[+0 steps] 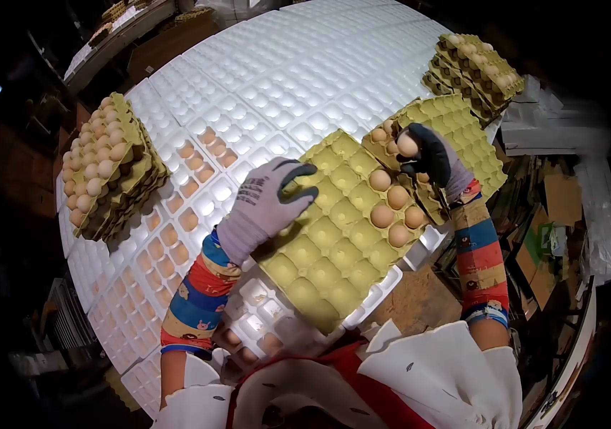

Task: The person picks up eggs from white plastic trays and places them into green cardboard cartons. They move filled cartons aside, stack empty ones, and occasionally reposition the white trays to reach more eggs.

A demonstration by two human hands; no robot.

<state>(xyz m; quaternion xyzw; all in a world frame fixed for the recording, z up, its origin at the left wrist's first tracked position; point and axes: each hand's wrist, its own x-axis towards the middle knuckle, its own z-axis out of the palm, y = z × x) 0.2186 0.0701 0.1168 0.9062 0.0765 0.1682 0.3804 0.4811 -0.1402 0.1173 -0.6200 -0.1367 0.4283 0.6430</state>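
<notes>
My left hand [270,204], in a grey glove with dark fingertips, is over the left edge of a yellow-green egg tray [327,243]. Its fingers are apart and nothing shows between them. Gloved the same way, my right hand [431,157] grips a pale egg [407,146] between thumb and fingers. It is above a smaller tray section holding a few eggs, beside the big tray's upper right. Several brown eggs [382,215] sit in the right part of the big tray, whose other cups hold none. Another yellow-green tray [463,132] lies behind my right hand.
White foam trays [320,64] cover the wide table, some with brown eggs in their cups. A stack of full egg trays [105,161] stands at the left, another stack [473,68] at the back right. Flattened cardboard [563,196] and shelving are at the right.
</notes>
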